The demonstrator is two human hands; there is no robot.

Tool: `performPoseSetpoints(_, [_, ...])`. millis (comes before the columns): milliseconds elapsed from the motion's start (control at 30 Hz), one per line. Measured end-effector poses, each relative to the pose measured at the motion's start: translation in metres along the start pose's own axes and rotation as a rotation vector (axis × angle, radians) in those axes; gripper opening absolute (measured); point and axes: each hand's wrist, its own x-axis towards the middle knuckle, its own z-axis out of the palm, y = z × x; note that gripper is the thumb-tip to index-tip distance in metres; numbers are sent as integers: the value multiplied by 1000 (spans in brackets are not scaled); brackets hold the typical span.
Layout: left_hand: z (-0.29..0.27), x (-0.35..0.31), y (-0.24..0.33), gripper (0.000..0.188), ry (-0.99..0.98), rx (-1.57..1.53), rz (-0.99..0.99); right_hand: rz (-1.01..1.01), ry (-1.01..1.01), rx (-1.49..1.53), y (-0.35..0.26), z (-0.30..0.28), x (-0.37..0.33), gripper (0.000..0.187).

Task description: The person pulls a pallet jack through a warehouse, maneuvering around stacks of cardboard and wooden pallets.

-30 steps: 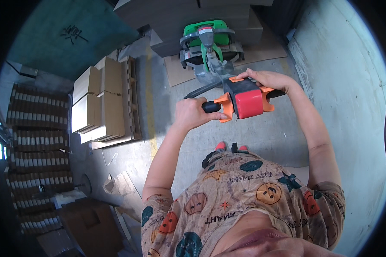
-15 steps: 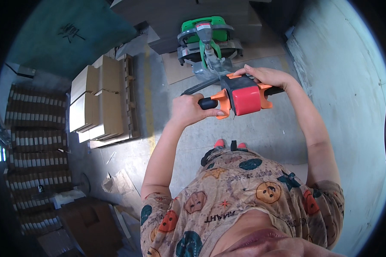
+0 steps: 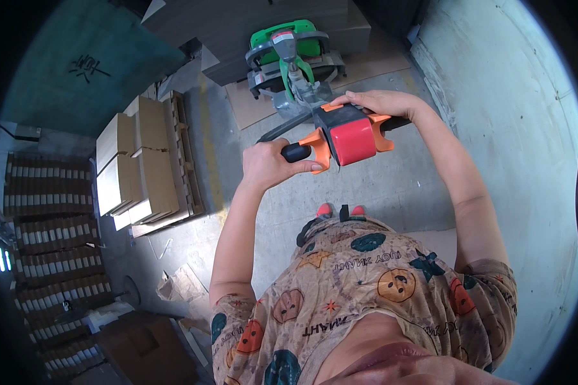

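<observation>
My left hand [image 3: 266,165] is wrapped round the black left grip of a pallet truck's control handle [image 3: 355,141], its thumb against the orange lever. The handle's head is black with a red front and orange levers on both sides. Over its top right lies my right hand [image 3: 386,102], fingers bent across the head near the orange piece on top; some fingers are hidden behind it. A grey shaft runs from the head to the green and grey powered pallet truck [image 3: 311,46] in front of me.
Large dark grey panel-like blocks [image 3: 231,32] stand behind the truck. To the left, flat cardboard stacks [image 3: 125,160] rest by a wooden pallet [image 3: 186,160]. A pale wall [image 3: 501,128] runs close on my right. Bundled stacks [image 3: 51,224] and crumpled brown paper [image 3: 183,282] are further left.
The view has turned slightly, so the truck and handle appear further left and a bit higher. Both hands keep their hold on the handle.
</observation>
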Motion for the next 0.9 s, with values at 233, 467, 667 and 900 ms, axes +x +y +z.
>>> performPoseSetpoints(233, [4,0,0,74,-34,-29,-7,154,-10,21,-2,1,-2,59])
performPoseSetpoints(467, [9,-3,-4,73,-52,3,2,156,14,-6,-6,9,-6,56])
performPoseSetpoints(667, [9,-5,-9,73,-48,0,-2,62,5,-73,7,9,1,54])
performPoseSetpoints(900, [8,-10,-19,72,-45,-7,3,63,-24,-62,5,17,5,55])
